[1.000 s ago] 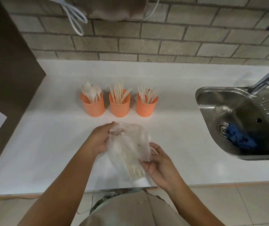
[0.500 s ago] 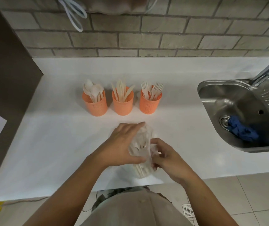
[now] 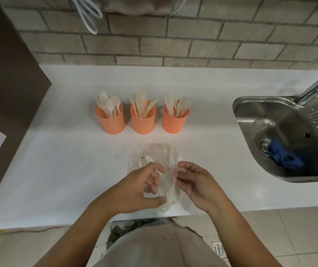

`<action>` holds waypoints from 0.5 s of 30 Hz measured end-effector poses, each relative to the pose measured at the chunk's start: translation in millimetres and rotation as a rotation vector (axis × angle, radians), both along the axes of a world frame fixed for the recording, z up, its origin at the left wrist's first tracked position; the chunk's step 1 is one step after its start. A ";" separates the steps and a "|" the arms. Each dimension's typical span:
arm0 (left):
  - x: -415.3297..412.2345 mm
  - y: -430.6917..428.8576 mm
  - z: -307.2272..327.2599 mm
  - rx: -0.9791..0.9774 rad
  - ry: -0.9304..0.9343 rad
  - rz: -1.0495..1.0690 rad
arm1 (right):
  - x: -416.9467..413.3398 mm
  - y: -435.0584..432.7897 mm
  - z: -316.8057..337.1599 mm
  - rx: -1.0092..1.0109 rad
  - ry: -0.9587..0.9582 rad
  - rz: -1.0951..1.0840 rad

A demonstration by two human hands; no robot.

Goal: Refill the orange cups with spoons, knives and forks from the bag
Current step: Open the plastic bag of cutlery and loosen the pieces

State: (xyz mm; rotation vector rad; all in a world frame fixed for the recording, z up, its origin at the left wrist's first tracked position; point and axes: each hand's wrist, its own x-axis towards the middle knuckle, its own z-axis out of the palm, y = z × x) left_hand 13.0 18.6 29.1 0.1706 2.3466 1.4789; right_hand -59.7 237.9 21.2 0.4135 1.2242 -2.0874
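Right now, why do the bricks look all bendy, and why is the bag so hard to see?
In the head view, the wide-angle lens bows the brick wall's lines. Also in the head view, the clear bag nearly vanishes against the white counter, and the steel sink shows bright glare on its near wall.

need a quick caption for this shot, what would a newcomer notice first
Three orange cups stand in a row mid-counter, holding spoons, knives and forks from left to right. Nearer the front edge, the left hand and right hand both pinch a clear plastic bag. At the right, a blue cloth lies in the steel sink.
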 end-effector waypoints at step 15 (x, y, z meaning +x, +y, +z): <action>18.3 33.1 -13.5 -0.645 0.177 0.190 | -13.3 -1.3 4.6 -0.211 -0.176 0.072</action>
